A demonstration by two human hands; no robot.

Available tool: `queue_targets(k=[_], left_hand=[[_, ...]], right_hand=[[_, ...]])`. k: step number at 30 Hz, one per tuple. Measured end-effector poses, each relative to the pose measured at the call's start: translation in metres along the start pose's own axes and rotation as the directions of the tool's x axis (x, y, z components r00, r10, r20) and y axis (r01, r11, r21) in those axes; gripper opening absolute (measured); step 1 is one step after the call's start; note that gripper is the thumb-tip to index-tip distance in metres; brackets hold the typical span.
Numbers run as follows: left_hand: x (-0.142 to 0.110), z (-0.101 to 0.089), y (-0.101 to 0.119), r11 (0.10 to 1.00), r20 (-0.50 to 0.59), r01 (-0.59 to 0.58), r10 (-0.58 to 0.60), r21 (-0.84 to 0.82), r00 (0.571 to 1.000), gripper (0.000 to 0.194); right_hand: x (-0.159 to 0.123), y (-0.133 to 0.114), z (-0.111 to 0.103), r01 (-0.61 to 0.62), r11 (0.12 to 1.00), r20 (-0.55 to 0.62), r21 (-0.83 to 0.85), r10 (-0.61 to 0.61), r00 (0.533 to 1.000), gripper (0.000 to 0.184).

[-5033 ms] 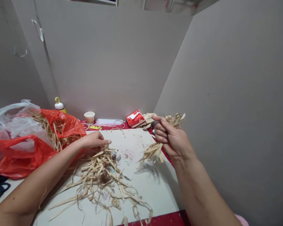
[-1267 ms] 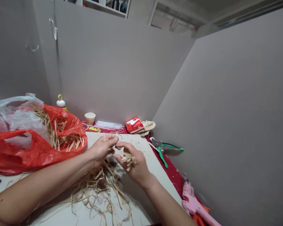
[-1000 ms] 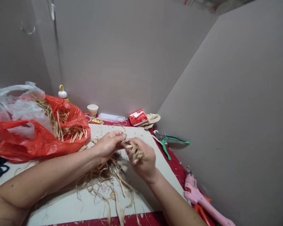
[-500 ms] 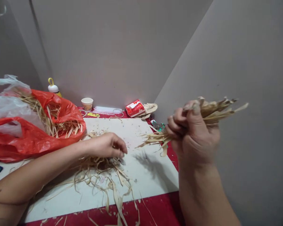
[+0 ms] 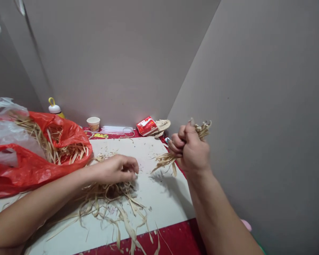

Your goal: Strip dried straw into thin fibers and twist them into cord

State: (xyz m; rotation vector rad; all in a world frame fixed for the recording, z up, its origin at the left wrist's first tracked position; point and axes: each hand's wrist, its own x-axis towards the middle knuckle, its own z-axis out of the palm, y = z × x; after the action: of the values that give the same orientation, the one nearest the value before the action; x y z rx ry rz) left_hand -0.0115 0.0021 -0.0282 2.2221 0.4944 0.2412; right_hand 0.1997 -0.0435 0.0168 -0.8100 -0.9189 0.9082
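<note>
Raised over the right side of the white board, my right hand (image 5: 192, 145) is closed in a fist around a bundle of dry husk strips (image 5: 163, 161). Trimmed-looking ends of the bundle stick out above the thumb, and loose ragged ends hang out on the left. My left hand (image 5: 122, 169) is low over a tangled pile of husk strips (image 5: 106, 198) on the board. Its fingers curl in and the tips nearly meet the thumb. Whatever lies between them, if anything, is too small to make out.
A red plastic bag (image 5: 55, 170) full of strips lies at left. Along the back are a yellow-white bottle (image 5: 55, 109), a paper cup (image 5: 93, 124), white sticks (image 5: 114, 129), a red tissue pack (image 5: 146, 126) and a woven pad (image 5: 162, 126). The white board (image 5: 164, 202) covers a red cloth (image 5: 172, 237).
In the picture, my right hand with the husk bundle has moved left and its wrist has turned, so less of the upper end shows. My left hand keeps its pose over the pile.
</note>
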Motion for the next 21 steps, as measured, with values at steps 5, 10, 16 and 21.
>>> queue_targets(k=[5, 10, 16, 21], left_hand=[[0.005, 0.035, -0.001, 0.868, 0.166, -0.08, -0.003, 0.491, 0.986, 0.007], [0.003, 0.01, 0.001, 0.992, -0.041, -0.065, 0.07, 0.104, 0.997, 0.006], [-0.006, -0.025, 0.013, 0.832, -0.177, -0.017, -0.098, -0.555, 0.979, 0.02], [-0.004, -0.024, 0.014, 0.655, -0.205, -0.036, -0.183, -0.754, 0.961, 0.019]], right_hand=[[0.001, 0.003, 0.001, -0.079, 0.997, 0.003, -0.003, 0.079, 0.997, 0.056], [0.002, 0.003, -0.001, -0.113, 0.993, 0.012, 0.036, 0.113, 0.994, 0.056], [0.004, 0.013, 0.002, -0.258, 0.964, 0.087, -0.059, 0.262, 0.961, 0.053], [-0.001, 0.032, 0.007, -0.261, 0.954, 0.218, -0.151, 0.289, 0.932, 0.031]])
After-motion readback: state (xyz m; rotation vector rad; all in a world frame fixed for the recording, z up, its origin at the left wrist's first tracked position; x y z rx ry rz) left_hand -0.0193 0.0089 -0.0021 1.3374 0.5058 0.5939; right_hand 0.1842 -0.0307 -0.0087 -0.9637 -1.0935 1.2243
